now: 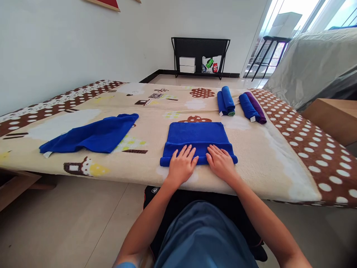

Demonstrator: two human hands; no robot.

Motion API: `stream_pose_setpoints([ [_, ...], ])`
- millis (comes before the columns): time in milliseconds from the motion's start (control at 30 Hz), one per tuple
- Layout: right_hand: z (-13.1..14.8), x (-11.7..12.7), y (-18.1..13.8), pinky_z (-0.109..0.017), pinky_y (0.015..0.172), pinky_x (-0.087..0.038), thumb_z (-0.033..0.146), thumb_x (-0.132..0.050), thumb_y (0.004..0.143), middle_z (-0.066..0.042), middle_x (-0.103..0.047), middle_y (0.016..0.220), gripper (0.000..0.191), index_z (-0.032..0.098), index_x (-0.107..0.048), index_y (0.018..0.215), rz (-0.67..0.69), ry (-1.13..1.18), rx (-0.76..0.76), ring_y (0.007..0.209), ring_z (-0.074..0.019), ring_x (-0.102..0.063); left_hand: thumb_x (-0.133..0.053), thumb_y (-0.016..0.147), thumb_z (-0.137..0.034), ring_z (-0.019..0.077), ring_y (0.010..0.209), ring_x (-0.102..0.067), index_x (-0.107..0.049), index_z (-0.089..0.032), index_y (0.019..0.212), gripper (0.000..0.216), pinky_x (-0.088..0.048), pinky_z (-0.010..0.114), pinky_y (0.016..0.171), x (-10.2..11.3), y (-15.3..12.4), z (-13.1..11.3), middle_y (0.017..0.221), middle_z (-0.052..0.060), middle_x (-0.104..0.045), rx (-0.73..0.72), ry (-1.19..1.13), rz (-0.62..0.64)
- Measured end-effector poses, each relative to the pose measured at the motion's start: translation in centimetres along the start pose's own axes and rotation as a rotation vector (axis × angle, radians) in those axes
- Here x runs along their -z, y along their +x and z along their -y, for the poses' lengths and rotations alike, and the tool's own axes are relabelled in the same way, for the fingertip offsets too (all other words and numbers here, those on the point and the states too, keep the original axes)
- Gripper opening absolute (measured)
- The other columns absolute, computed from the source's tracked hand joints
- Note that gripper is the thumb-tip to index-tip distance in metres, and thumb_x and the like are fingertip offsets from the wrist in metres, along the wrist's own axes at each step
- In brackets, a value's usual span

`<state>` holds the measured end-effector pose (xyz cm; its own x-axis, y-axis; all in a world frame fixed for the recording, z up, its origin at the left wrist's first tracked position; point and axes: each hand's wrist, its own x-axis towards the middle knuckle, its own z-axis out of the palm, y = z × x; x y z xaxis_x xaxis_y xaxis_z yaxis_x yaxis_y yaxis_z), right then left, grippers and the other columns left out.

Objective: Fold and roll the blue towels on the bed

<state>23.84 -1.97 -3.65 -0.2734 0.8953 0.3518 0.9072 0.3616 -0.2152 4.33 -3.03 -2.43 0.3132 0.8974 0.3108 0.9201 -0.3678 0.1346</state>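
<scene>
In front of me a blue towel (198,132) lies on the blanket, its near edge folded or rolled into a thicker band. My left hand (183,162) rests flat on the left part of that band, fingers stretched out and pointing away from me. On the right part lies my right hand (221,162), also with straight fingers, palm down. Neither hand grips the cloth. Off to the left, a second blue towel (95,134) is spread loosely in a slanted shape, with a white tag at its near corner.
Rolled blue towels (226,100) lie at the back right, beside another blue roll (247,107) and a purple roll (257,108). The patterned blanket (156,134) covers the bed up to its near edge. A cardboard box (331,119) stands right; a black rack (200,46) stands beyond.
</scene>
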Motion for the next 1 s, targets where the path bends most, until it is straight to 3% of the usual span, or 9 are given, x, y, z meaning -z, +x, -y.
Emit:
stream_pose_setpoints([
  [67,-2.1,0.0,-0.3,-0.046,0.116,-0.036,0.034,-0.034,0.104,-0.011,-0.053,0.148,0.047,0.014,-0.057,0.140,-0.026,-0.062,-0.116,0.142,-0.0236,-0.047,-0.032,0.105,-0.045,0.0277,0.146,-0.043,-0.053,-0.023,0.146,0.051,-0.035,0.054,0.117,0.3,-0.6,1.9,0.154,0.008,-0.047,0.087,0.035,-0.028],
  [167,-5.1,0.3,-1.4,-0.045,0.115,-0.037,0.030,-0.034,0.104,-0.010,-0.052,0.148,0.046,0.014,-0.056,0.141,-0.050,-0.113,-0.166,0.140,-0.0235,-0.048,-0.032,0.105,-0.042,0.0294,0.144,-0.044,-0.054,-0.022,0.145,0.050,-0.033,0.057,0.117,0.7,-1.6,4.9,0.153,0.010,-0.050,0.178,0.045,-0.064],
  [267,-7.0,0.8,-2.6,-0.046,0.112,-0.036,0.033,-0.033,0.105,-0.012,-0.055,0.146,0.045,0.014,-0.059,0.137,-0.126,-0.143,-0.126,0.138,-0.0256,-0.050,-0.031,0.105,-0.034,0.0294,0.140,-0.049,-0.057,-0.023,0.141,0.045,-0.023,0.063,0.119,0.9,-2.6,7.1,0.148,0.011,-0.056,0.184,0.029,-0.139],
  [367,-7.9,1.7,-3.8,-0.046,0.112,-0.033,0.031,-0.041,0.104,-0.012,-0.055,0.146,0.040,0.017,-0.059,0.136,-0.236,-0.158,0.000,0.137,-0.0263,-0.050,-0.034,0.105,-0.027,0.0264,0.137,-0.053,-0.057,-0.023,0.140,0.042,-0.026,0.056,0.117,1.2,-3.8,8.4,0.146,0.012,-0.058,0.110,0.008,-0.249],
  [467,-8.7,2.6,-5.0,-0.043,0.108,-0.033,0.018,-0.046,0.100,-0.007,-0.059,0.142,0.038,0.027,-0.062,0.133,-0.246,-0.135,0.175,0.128,-0.0223,-0.055,-0.043,0.102,-0.022,0.0248,0.131,-0.056,-0.060,-0.023,0.134,0.036,-0.035,0.045,0.111,2.0,-5.4,9.2,0.139,0.012,-0.063,0.001,0.015,-0.313],
  [633,-10.0,3.4,-6.0,-0.039,0.100,-0.038,0.013,-0.050,0.094,-0.004,-0.069,0.121,0.039,0.027,-0.067,0.127,-0.160,-0.080,0.310,0.112,-0.0188,-0.061,-0.042,0.096,-0.010,0.0233,0.124,-0.060,-0.061,-0.025,0.129,0.041,-0.037,0.041,0.106,3.4,-7.5,10.0,0.131,0.007,-0.068,-0.174,0.017,-0.148],
  [800,-10.0,3.5,-5.4,-0.042,0.103,-0.036,0.021,-0.056,0.090,-0.006,-0.069,0.119,0.039,0.023,-0.067,0.127,-0.097,-0.077,0.271,0.113,-0.0215,-0.060,-0.045,0.093,-0.011,0.0238,0.121,-0.060,-0.060,-0.023,0.127,0.039,-0.038,0.040,0.103,3.3,-7.0,9.9,0.127,0.007,-0.068,-0.136,-0.052,-0.158],
  [1000,-9.5,2.4,-3.8,-0.040,0.100,-0.038,0.016,-0.053,0.088,-0.004,-0.072,0.109,0.031,0.021,-0.072,0.112,-0.160,-0.059,0.192,0.104,-0.0199,-0.063,-0.044,0.080,-0.003,0.0244,0.105,-0.062,-0.063,-0.021,0.106,0.036,-0.043,0.039,0.092,2.1,-4.6,9.2,0.107,0.007,-0.070,-0.002,-0.125,-0.200],
])
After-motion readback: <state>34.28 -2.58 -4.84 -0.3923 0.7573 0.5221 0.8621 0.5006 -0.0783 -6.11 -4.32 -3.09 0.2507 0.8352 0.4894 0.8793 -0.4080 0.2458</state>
